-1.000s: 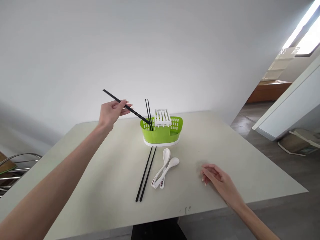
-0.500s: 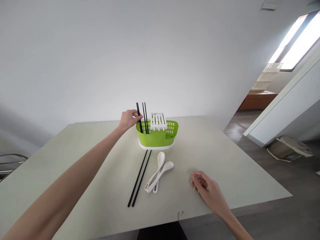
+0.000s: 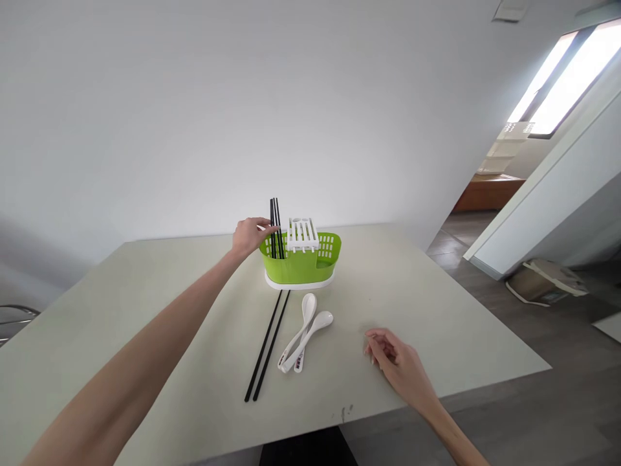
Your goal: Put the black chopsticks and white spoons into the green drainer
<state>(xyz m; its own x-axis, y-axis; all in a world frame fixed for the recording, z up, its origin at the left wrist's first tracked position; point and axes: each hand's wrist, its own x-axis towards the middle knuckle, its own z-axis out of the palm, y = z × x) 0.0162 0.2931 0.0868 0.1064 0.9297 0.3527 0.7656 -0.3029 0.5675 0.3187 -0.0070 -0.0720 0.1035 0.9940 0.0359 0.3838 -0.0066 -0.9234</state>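
Note:
A green cutlery basket with pierced walls and a white base stands near the wall. Several black chopsticks rise from its left end. My left hand pinches some of these chopsticks between thumb and fingers at the basket's left rim. Over the right part of the table, my right hand hangs loosely curled, its fingers a little apart and nothing visible in it. Between the hands lie two black chopsticks side by side and several white spoons, crossed in a small pile.
A white slatted rack sits across the middle of the basket's top. The pale table meets the white wall at the back. Beyond its right edge a brown bin-like box stands on the floor.
My left hand has brought its chopsticks to the right, up against the others in the basket. My right hand keeps its loose curl. The whole view has shifted slightly.

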